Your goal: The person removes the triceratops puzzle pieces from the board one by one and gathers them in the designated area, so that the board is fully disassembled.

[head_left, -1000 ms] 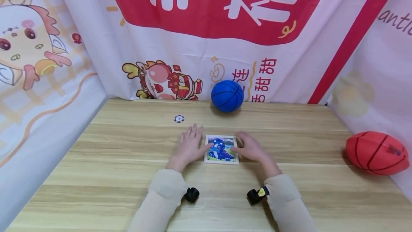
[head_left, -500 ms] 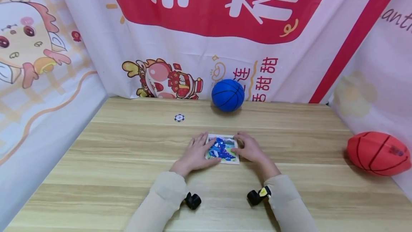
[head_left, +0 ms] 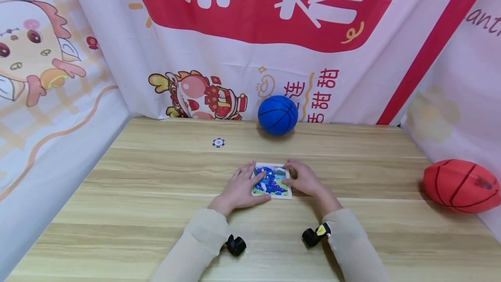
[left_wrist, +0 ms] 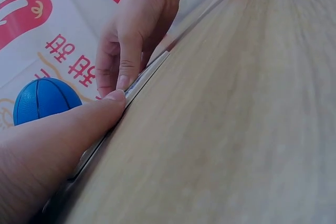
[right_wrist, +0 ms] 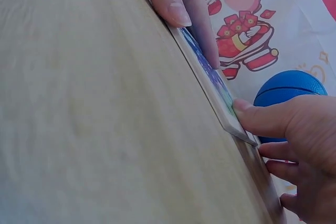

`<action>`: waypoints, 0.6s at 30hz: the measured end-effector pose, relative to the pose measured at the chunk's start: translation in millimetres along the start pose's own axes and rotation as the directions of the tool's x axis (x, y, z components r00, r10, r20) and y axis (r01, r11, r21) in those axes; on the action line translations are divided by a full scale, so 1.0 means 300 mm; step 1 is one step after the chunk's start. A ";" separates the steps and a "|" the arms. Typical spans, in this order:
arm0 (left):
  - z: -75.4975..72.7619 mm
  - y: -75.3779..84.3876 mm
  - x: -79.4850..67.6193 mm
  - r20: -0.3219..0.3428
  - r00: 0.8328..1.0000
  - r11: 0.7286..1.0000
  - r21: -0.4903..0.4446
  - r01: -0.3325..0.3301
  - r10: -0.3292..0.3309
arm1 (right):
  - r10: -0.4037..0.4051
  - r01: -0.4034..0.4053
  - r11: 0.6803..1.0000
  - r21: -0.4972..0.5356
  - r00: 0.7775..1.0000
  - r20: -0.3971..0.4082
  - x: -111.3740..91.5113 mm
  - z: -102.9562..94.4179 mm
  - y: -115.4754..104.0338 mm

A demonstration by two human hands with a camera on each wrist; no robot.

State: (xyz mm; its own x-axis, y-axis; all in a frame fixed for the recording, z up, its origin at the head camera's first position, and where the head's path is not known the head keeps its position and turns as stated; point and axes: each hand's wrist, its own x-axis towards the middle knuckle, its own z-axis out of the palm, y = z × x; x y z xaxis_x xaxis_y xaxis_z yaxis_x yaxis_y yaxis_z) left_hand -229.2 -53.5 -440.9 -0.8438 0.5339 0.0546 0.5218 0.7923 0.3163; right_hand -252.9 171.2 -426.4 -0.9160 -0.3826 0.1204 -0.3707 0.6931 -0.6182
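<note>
A small flat dinosaur picture board (head_left: pixel 275 188) with a pale rim lies on the table between both hands. My left hand (head_left: pixel 240 188) rests on its left side with the fingers stretched out. One left finger reaches over the blue picture, and the thumb lies along the near edge. My right hand (head_left: pixel 307 179) pinches the board's right edge. In the right wrist view, the right thumb (right_wrist: pixel 257 115) sits on top of the board (right_wrist: pixel 215 85), and the other fingers are bent beside its edge. The left wrist view shows the left thumb (left_wrist: pixel 100 121) close to the right hand (left_wrist: pixel 142 30).
A blue mini basketball (head_left: pixel 278 115) stands at the back against the printed cloth (head_left: pixel 231 55). Left of it lies a round poker chip (head_left: pixel 218 142). A red ball (head_left: pixel 461 186) with black lines sits at the far right of the wooden table (head_left: pixel 137 212).
My left hand has moved right and slightly nearer, its fingers now over the board's left side and its thumb down at the near edge. My right hand stays at the right edge.
</note>
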 end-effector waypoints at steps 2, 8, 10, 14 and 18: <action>0.002 0.003 0.002 0.001 1.000 1.000 0.011 -0.002 0.002 | 0.010 -0.010 1.000 0.013 1.000 0.006 0.003 -0.002 0.002; 0.000 0.019 0.005 0.013 1.000 1.000 -0.003 0.010 -0.010 | 0.058 -0.058 0.998 0.011 0.998 0.020 0.008 -0.010 0.004; -0.003 0.022 0.004 0.020 1.000 1.000 -0.009 0.017 -0.017 | 0.070 -0.070 0.997 0.008 0.997 0.025 0.009 -0.012 0.002; -0.008 0.021 0.003 0.030 0.999 0.999 -0.015 0.029 -0.029 | 0.063 -0.063 0.998 0.023 0.998 0.030 0.011 -0.012 0.001; -0.005 0.014 0.004 0.034 0.999 0.999 -0.009 0.034 -0.033 | 0.040 -0.041 0.998 0.037 0.999 0.025 0.010 -0.006 -0.002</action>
State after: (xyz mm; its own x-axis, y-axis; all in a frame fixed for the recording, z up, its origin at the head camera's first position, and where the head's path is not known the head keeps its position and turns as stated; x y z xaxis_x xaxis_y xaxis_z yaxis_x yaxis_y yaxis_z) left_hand -228.3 -49.8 -438.1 -0.8560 0.5168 0.0121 0.4919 0.8072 0.3262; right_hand -255.8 170.6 -424.3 -0.9261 -0.3696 0.0757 -0.3267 0.6853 -0.6509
